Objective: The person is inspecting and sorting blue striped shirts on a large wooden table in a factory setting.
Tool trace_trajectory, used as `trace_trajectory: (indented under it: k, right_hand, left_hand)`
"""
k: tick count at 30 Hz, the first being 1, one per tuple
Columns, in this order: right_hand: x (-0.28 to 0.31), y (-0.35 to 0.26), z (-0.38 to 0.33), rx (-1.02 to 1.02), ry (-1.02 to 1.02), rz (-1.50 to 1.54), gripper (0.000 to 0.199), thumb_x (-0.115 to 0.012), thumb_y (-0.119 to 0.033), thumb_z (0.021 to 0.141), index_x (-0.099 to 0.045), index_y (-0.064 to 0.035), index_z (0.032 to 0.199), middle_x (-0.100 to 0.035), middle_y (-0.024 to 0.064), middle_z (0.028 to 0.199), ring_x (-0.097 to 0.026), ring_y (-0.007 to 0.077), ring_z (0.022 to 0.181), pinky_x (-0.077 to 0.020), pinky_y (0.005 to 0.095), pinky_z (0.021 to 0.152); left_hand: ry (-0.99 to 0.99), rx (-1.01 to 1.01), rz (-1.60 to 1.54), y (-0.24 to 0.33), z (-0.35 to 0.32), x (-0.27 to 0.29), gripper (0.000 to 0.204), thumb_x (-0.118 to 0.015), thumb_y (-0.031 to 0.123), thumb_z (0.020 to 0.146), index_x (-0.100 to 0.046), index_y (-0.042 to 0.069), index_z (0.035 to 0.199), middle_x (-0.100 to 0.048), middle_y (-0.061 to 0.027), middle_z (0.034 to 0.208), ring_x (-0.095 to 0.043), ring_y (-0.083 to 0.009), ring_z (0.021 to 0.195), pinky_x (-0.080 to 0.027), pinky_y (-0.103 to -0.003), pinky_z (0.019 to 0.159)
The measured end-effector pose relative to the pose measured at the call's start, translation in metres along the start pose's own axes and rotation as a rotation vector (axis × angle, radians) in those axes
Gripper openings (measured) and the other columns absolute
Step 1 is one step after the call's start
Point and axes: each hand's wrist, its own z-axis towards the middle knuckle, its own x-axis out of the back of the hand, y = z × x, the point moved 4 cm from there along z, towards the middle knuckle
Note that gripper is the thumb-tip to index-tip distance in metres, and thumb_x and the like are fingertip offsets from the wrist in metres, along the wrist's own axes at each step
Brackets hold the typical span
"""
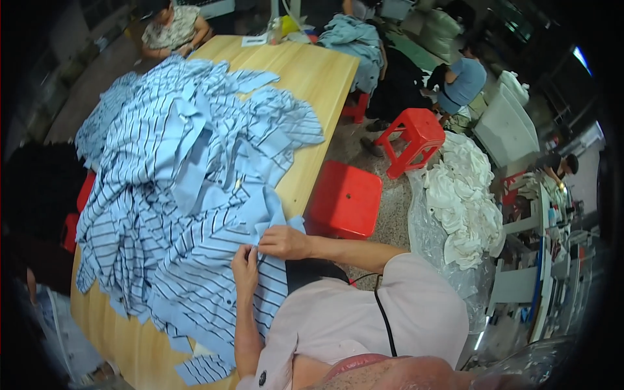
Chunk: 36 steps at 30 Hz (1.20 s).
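- Striped shirt piece: light blue cloth with dark stripes and a plain blue edge, lay flat on the near end of the wooden table, directly before the person. It formed the nearest layer of the pile.
- Left hand: rested on the striped piece, fingers curled and drawn together, appearing to nip the plain edge at the fingertips; the exact grip was too small to confirm.
- Right hand: lay just beside the left, touching the same edge, fingers folded down and pressed on the cloth; whether it pinched or merely pressed could not be told.
- Handling, as judged: the cloth looked thin, soft and light, with no stiffness; likely to sag and slide over the layers beneath. Best taken at the plain blue edge or a seam, with both hands close together, where the fabric is doubled.
- Pile of striped garments: heaped along the table's left half, rumpled and overlapping.
- Red stools: two, standing on the floor to the right of the table.
- White cloth bundle: heaped in a clear plastic bag, right of the stools.
- Other persons: one seated at the table's far end, another bent over at the upper right.
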Motion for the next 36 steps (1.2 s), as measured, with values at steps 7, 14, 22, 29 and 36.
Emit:
trace_trajectory:
  k: [7, 14, 22, 29, 36]
  right_hand:
    - [-0.004, 0.008, 0.002, 0.003, -0.126, 0.034, 0.013, -0.071, -0.006, 0.08, -0.065, -0.0035, 0.09, -0.061, 0.008, 0.086, -0.064, 0.027, 0.085, -0.0539, 0.0392, 0.072]
    - [-0.007, 0.016, 0.004, -0.078, -0.108, 0.087, 0.011, -0.071, -0.006, 0.082, -0.068, -0.0056, 0.092, -0.063, 0.0054, 0.086, -0.065, 0.0261, 0.084, -0.0543, 0.0381, 0.067]
    - [-0.005, 0.011, 0.002, 0.05, -0.083, -0.019, 0.009, -0.071, -0.01, 0.08, -0.064, -0.006, 0.085, -0.06, 0.0043, 0.082, -0.064, 0.0233, 0.082, -0.053, 0.0367, 0.064]
    - [0.001, 0.003, 0.009, 0.108, -0.066, -0.006, 0.011, -0.07, -0.012, 0.08, -0.064, -0.0054, 0.086, -0.063, 0.0071, 0.092, -0.064, 0.0233, 0.089, -0.0537, 0.036, 0.07]
    - [-0.006, 0.012, -0.001, 0.021, -0.092, 0.043, 0.011, -0.07, -0.011, 0.086, -0.068, -0.0058, 0.095, -0.069, 0.0094, 0.104, -0.069, 0.0266, 0.097, -0.0558, 0.0386, 0.077]
  left_hand:
    - [-0.048, -0.048, 0.019, 0.008, 0.003, -0.003, 0.016, -0.065, 0.01, 0.105, -0.068, -0.005, 0.102, -0.067, -0.0037, 0.084, -0.056, -0.0104, 0.076, -0.049, -0.029, 0.071]
    - [-0.009, -0.046, 0.039, -0.004, 0.006, -0.003, 0.015, -0.065, 0.009, 0.106, -0.069, -0.005, 0.102, -0.067, -0.0047, 0.083, -0.056, -0.0105, 0.074, -0.049, -0.029, 0.068]
    - [-0.047, -0.104, 0.043, 0.001, 0.007, -0.003, 0.016, -0.064, 0.009, 0.105, -0.07, -0.005, 0.103, -0.071, -0.017, 0.085, -0.065, -0.024, 0.073, -0.052, -0.037, 0.072]
    - [-0.131, -0.135, 0.112, -0.004, 0.008, -0.001, 0.018, -0.061, 0.01, 0.106, -0.069, -0.005, 0.11, -0.071, -0.0189, 0.095, -0.067, -0.0273, 0.084, -0.053, -0.037, 0.08]
    - [-0.133, -0.093, -0.046, -0.011, 0.001, -0.001, 0.018, -0.069, 0.008, 0.102, -0.07, -0.005, 0.114, -0.072, -0.0143, 0.098, -0.067, -0.0221, 0.087, -0.053, -0.033, 0.082]
